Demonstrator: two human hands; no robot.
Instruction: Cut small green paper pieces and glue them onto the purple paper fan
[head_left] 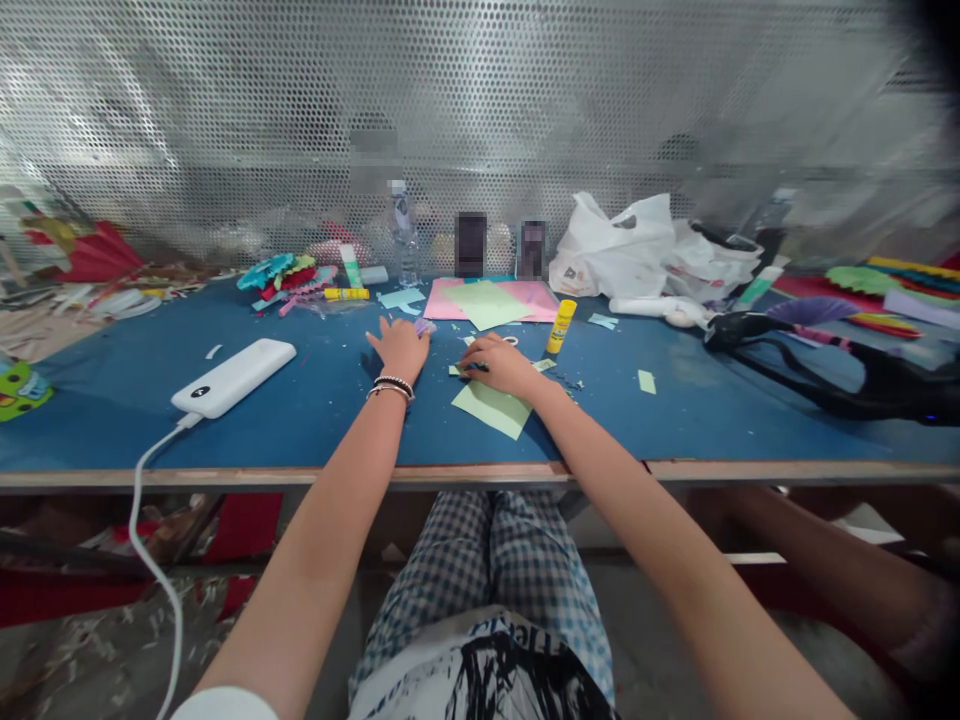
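Observation:
My left hand (398, 346) lies on the blue table (300, 400) with its fingers spread, a small purple scrap at the fingertips. My right hand (496, 364) is closed around a dark thin tool, apparently a pen or scissors, its tip pointing left over a small green paper strip. A light green sheet (491, 408) lies under the right wrist. A yellow glue stick (560, 326) stands upright just right of that hand. Pink and green sheets (491, 300) lie behind both hands.
A white power bank (234, 377) with its cable sits at the left. Folded paper crafts (289, 275) and a bottle stand at the back, with white plastic bags (637, 250) and a black bag (825, 365) at the right. Perforated metal backs the table.

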